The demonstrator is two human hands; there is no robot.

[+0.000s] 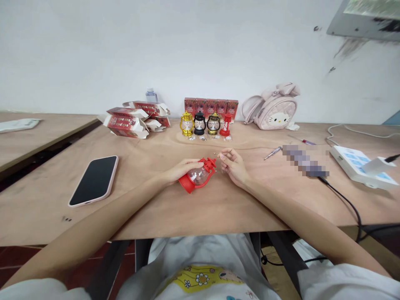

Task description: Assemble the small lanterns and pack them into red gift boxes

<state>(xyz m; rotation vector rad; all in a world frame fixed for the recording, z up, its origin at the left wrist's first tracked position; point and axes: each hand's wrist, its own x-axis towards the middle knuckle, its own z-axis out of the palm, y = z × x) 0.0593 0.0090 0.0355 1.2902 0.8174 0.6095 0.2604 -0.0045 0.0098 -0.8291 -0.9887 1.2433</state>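
A small red toy lantern (198, 175) with a clear globe lies on its side on the wooden table (193, 212). My left hand (178, 170) is wrapped round its globe and holds it down. Just right of the lantern's top, my right hand (233, 166) has its fingers pinched together near a tiny gold-coloured part (215, 154); what the pinch holds is too small to make out.
At the back stand gold (186, 123), black (199, 123), dark gold (213, 123) and red (226, 124) lanterns before red boxes (211, 106). Opened boxes (134, 118) lie back left, a phone (94, 180) left, a pink bag (272, 107), screwdriver (272, 153) and power strip (359, 164) right.
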